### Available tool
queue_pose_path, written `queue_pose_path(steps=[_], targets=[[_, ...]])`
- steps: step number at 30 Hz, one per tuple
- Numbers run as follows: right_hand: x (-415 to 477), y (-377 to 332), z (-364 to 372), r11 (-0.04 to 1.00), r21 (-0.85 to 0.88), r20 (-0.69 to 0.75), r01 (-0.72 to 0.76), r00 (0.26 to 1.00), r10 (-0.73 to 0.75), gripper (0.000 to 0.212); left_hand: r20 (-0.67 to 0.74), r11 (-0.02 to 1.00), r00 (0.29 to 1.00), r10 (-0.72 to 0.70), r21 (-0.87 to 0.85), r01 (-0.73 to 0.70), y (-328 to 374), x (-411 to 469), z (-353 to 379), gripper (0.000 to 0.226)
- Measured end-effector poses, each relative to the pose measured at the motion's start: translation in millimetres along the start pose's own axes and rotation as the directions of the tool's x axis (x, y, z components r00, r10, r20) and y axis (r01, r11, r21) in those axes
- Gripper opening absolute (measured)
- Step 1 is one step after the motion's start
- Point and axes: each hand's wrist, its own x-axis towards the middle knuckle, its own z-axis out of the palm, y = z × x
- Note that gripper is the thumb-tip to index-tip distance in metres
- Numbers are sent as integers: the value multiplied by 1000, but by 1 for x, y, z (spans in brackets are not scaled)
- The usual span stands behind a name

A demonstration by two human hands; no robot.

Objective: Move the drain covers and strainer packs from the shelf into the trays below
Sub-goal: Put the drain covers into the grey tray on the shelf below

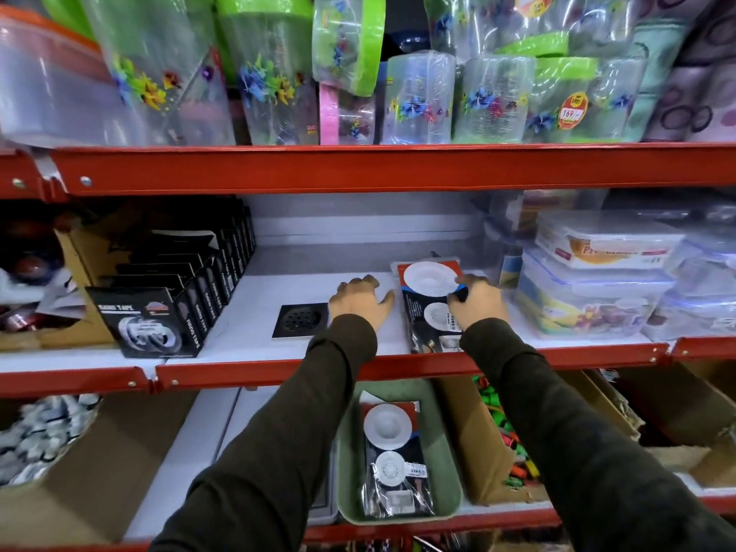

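Observation:
On the white middle shelf [278, 352] lies a strainer pack [428, 288], a clear bag showing two white round strainers. My right hand [476, 302] is closed on its right edge. My left hand [358, 300] rests flat on the shelf just left of the pack, fingers spread, holding nothing. A square black drain cover [300, 320] lies to the left of that hand. Below, a green tray [446, 432] holds another strainer pack [394, 456]. My left arm hides most of a grey tray [324, 507] beside it.
Black nano tape boxes [159, 308] stand at the shelf's left. Stacked clear food containers [597, 280] crowd its right. Cardboard boxes [478, 444] of small coloured items flank the trays below. Flowered plastic jars [418, 97] fill the top shelf. Red shelf rails [358, 169] run across.

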Motion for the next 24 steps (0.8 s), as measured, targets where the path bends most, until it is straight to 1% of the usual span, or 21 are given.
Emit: queue_pose_path(steps=[3,6,9,12,15,17,20,22,24], targets=[[-1,-20,12,997,1,54,80,995,-80,41,-83,997,994,67,35,-64,-24,-3,-10,48],[-8,-46,32,981,103,168,162,970,-178,43,-157,994,984,86,76,-75,-60,-9,-21,45],[-14,-74,58,948,124,286,292,905,-316,42,-226,995,971,77,73,-62,-104,-19,-31,45],[-18,-102,84,917,107,406,384,825,-393,49,-271,996,958,89,49,-79,-149,-31,-37,49],[-18,-128,111,900,59,573,433,723,-386,65,-260,989,955,146,61,-135,-192,-43,-37,53],[-17,-143,128,892,7,649,452,676,-348,76,-226,985,959,170,67,-159,-214,-47,-35,59],[-14,-159,145,898,-63,716,436,647,-264,89,-196,975,959,203,126,-181,-231,-49,-31,70],[-10,-167,150,891,-108,753,442,622,-217,97,-223,969,950,217,169,-182,-232,-48,-30,70],[-6,-172,152,875,-133,771,466,603,-204,103,-263,965,939,222,200,-172,-231,-48,-29,68]])
